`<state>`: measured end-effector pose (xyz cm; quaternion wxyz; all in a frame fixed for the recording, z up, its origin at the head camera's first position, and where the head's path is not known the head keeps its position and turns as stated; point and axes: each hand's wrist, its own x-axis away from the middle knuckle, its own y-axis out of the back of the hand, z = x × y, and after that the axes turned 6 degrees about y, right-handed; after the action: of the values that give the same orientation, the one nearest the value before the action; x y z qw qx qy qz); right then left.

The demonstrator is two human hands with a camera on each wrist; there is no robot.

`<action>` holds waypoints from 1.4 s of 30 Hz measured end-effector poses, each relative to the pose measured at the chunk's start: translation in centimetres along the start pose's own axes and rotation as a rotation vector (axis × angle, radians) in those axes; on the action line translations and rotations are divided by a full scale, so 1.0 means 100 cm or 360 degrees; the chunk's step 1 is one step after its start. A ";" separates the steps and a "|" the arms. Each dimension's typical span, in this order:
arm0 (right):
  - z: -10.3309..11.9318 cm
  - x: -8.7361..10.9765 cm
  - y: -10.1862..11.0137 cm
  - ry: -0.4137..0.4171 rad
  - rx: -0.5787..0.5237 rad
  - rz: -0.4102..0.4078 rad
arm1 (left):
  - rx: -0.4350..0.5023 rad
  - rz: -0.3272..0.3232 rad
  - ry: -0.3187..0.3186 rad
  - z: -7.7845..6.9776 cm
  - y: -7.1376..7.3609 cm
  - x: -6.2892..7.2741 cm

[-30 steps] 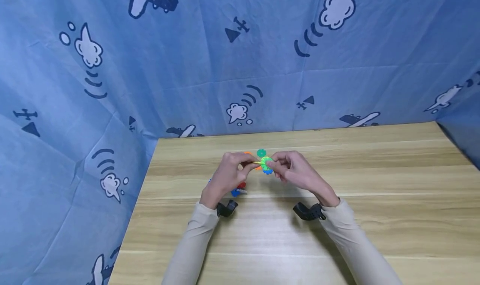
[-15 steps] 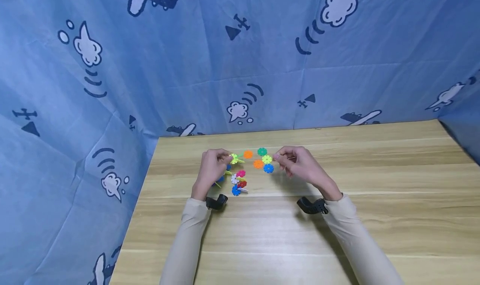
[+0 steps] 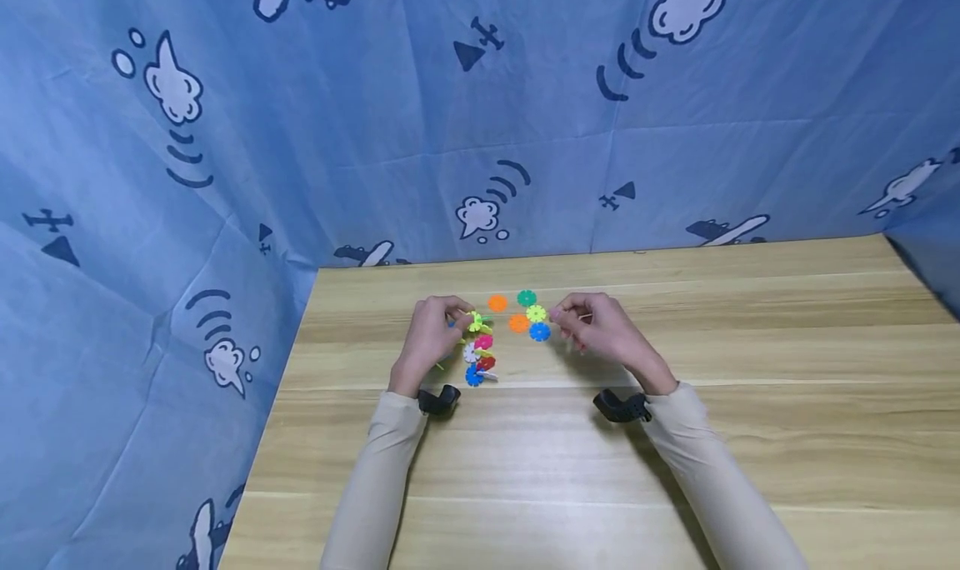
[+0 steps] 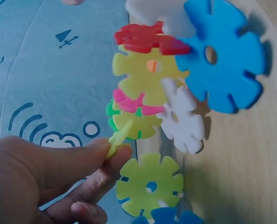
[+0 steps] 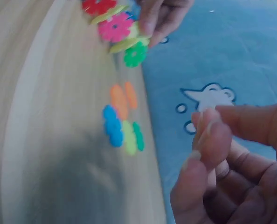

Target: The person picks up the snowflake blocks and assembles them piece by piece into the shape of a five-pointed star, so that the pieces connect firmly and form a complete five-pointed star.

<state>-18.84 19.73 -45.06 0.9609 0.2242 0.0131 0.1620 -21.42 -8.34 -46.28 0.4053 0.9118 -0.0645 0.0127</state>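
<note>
My left hand (image 3: pixel 433 330) pinches a yellow-green notched plastic disc (image 4: pixel 121 136) between thumb and index finger. A bright green disc (image 5: pixel 135 54) sits against it at the top of the linked discs. Below the left fingers are a pink disc (image 3: pixel 483 342), a white disc (image 3: pixel 470 352), a red disc (image 3: pixel 486 362) and a blue disc (image 3: pixel 474 376), slotted together at angles. More blue and yellow discs are partly hidden behind the left hand. My right hand (image 3: pixel 596 327) hovers right of the loose discs, its fingers loosely curled with nothing visible between them.
Flat on the wooden table (image 3: pixel 675 470) lie loose discs: two orange, with one orange disc (image 3: pixel 497 303) farther back, a green disc (image 3: pixel 527 298), a yellow disc (image 3: pixel 536 312) and a blue disc (image 3: pixel 539 332). A blue printed curtain (image 3: pixel 555 137) stands behind the table.
The hands were together at a green and yellow disc pair. The right hand let go and moved slightly right; the left carried the pair left, then shifted slightly back right above the linked discs.
</note>
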 end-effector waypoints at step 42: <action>0.014 -0.009 -0.010 0.0307 0.0257 -0.0132 | 0.0380 0.0139 -0.0335 -0.021 0.004 0.007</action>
<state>-19.23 18.01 -44.29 0.9399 0.2834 0.1278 0.1415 -20.70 -7.18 -44.53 0.2842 0.9461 -0.1442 -0.0576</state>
